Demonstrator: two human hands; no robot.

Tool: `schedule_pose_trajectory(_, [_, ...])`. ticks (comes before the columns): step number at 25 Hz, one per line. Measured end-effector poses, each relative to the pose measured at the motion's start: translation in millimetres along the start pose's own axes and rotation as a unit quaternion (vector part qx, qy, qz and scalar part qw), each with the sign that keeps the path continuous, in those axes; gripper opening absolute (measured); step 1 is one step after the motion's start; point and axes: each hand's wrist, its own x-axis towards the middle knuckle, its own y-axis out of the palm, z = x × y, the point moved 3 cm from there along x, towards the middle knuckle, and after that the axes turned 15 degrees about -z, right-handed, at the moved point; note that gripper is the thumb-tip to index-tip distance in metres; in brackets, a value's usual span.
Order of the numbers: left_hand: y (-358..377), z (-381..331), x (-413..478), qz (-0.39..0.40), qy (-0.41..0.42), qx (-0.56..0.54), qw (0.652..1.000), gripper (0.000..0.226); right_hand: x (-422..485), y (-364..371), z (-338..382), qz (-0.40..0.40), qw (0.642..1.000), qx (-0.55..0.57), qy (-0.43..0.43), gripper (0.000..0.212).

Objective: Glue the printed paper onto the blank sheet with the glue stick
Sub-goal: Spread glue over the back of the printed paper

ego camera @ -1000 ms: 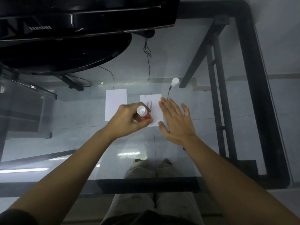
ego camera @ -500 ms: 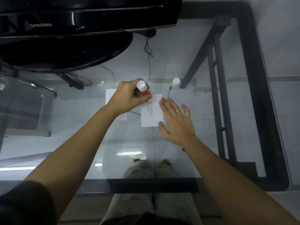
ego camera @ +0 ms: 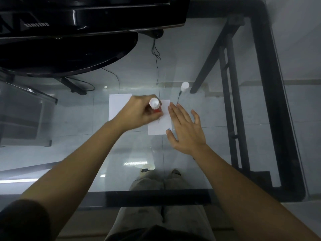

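Left hand: wrapped around the glue stick, fingers closed on its red body, the white end pointing up toward the camera. The hand is blurred, so I judge it is in a rubbing stroke, but the exact contact of the tip with the paper is hidden under the fingers.

Right hand: spread flat, fingers straight and a little apart, pinching nothing. It lies along the right edge of the printed paper, with the thumb tip at the lower right corner. I think it is there to keep the sheet from sliding while glue is rubbed on.

Printed paper: on the glass desk, near the middle of the view, directly ahead of the person at 12 o'clock. A few faint lines of print show beside the left hand; whether the print faces up or only shows through, I cannot tell.

Blank sheet: just beside the printed paper, at its 9 o'clock, partly covered by the left hand and wrist. It seems to wait close by so the glued paper can be moved over quickly.

White cap: standing at 1 o'clock from the printed paper, apart from both hands, probably the lid of the glue stick set out of the way.

Monitor: at 10 o'clock, far side of the desk, not involved.

Step in hand: spreading glue; the joining of the two sheets is not yet done.
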Motion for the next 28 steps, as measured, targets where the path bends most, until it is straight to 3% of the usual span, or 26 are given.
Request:
schedule_pose_trajectory(6, [-6,3,21,-0.063,-0.063,-0.004,0.996,0.023,-1,1,0,-0.001,1.0,0.01,0.011,0.074])
schedule_pose_trajectory(12, [0,-13,-29,-0.006,-0.034,-0.039,0.999,0.022,-1,2,-1,-0.006,1.0,-0.012,0.018,0.077])
schedule_pose_trajectory(17, [5,-9,-17,0.017,-0.017,-0.007,1.0,0.026,0,2,-1,0.005,1.0,-0.012,0.025,0.079])
schedule_pose_trajectory(23, [-2,1,36,-0.049,-0.022,0.029,0.998,0.023,0,0,0,0.003,1.0,-0.002,0.025,0.078])
schedule_pose_trajectory(28, [-9,-3,4,-0.108,-0.026,0.001,0.994,0.019,-2,-2,-1,-0.032,0.997,0.037,0.051,0.077])
